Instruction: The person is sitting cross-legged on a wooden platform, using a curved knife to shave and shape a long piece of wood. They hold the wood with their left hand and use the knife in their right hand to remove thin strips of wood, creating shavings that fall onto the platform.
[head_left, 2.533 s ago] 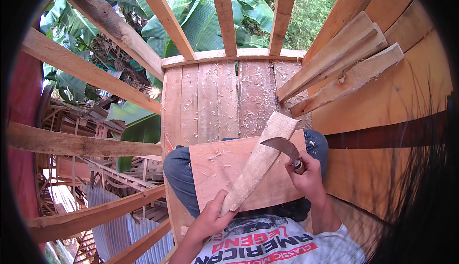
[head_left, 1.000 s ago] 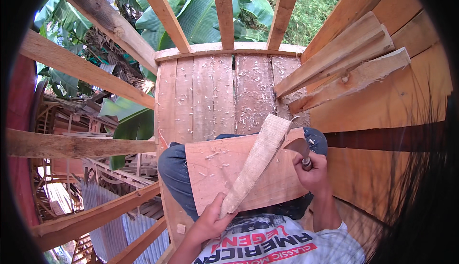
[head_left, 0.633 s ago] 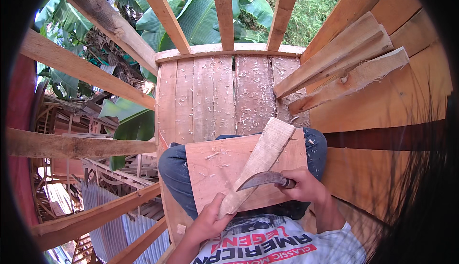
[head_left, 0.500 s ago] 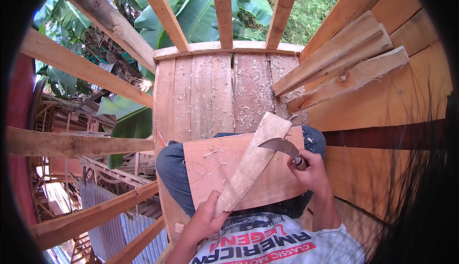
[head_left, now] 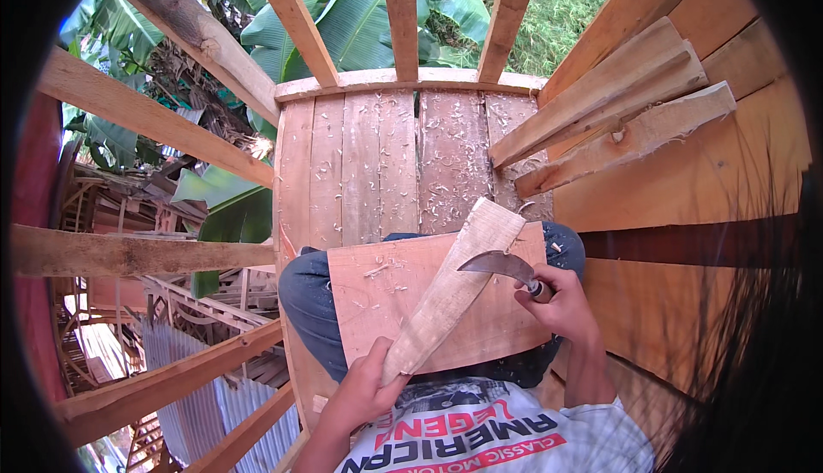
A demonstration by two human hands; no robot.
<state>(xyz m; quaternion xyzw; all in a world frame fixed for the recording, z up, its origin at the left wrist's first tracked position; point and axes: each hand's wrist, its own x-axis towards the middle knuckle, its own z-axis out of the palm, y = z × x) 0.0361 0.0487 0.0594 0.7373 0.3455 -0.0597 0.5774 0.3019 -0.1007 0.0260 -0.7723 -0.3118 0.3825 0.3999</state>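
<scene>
Crossing the wood strip toward its far end again, knife back from beside left hand | right hand gripping it, left pinching strip | apparently between strokes

Pale wood shavings litter the plank floor over here, thickest right of its middle. A flat wooden panel lies across the seated person's knees, a few more shavings on its left half.

I'm getting bright, soft daylight, with the leaves well lit beyond the slats. The ground at lower left is washed out. Black rings my round view, the wall bends, and hair strands blur rightward.
</scene>
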